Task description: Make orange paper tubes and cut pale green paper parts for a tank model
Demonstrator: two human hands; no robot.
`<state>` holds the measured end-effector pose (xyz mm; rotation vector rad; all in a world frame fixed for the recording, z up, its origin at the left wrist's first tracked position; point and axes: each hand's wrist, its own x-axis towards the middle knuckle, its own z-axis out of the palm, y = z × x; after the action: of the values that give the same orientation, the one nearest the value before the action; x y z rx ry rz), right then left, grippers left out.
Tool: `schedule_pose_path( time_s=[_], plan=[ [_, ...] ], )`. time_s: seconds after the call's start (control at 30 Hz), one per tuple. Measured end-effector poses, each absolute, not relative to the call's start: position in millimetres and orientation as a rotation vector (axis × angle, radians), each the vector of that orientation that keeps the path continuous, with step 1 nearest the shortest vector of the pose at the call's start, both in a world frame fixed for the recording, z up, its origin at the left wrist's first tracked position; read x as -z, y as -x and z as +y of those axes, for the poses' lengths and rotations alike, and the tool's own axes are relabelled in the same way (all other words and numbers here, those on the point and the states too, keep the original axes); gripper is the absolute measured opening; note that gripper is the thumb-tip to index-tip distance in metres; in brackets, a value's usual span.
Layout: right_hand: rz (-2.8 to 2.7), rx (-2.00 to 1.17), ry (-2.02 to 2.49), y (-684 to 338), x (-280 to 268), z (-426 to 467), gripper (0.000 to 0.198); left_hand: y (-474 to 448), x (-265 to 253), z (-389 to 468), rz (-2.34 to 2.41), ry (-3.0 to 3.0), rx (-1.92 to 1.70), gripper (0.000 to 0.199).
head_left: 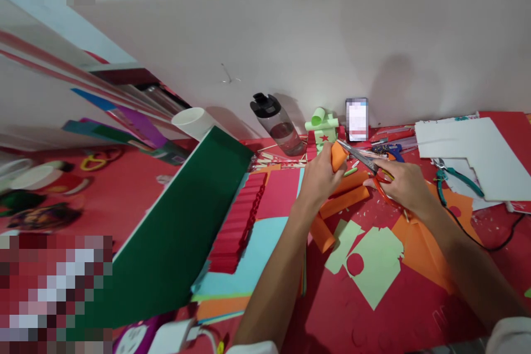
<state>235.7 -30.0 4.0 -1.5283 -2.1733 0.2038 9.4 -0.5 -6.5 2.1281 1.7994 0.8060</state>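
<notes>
Raised over the red tabletop, my left hand (320, 176) grips a small piece of orange paper (339, 156), its fingers closed round it. My right hand (404, 185) is closed on a pair of scissors (367, 162) with orange handles. The blades point left and reach the edge of the orange piece; whether they touch it I cannot tell. Under my hands lie several rolled orange paper tubes (346, 202). Nearer me is a cut light green sheet (373, 265) with a round hole showing red. A light green paper model (324, 127) with a red star stands behind my left hand.
A water bottle (279, 126) and a phone (357, 120) stand against the white partition (265, 44). Left are a dark green board (178, 238), a pleated red paper piece (239, 224) and stacked coloured sheets. Right are pliers (458, 177), a white board (489, 149) and a black cable (493, 248).
</notes>
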Motion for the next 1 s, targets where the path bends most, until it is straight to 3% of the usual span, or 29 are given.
schedule_pose_path(
  time_s=[0.53, 1.0],
  plan=[
    [-2.235, -0.264, 1.494, -235, -13, -34, 0.058, -9, 3, -1, 1.799, -2.194, -0.724, 0.029],
    [-2.176, -0.108, 1.563, -234, -7, -33, 0.045, -12, 4, -2, 1.763, -2.165, -0.745, 0.023]
  ],
)
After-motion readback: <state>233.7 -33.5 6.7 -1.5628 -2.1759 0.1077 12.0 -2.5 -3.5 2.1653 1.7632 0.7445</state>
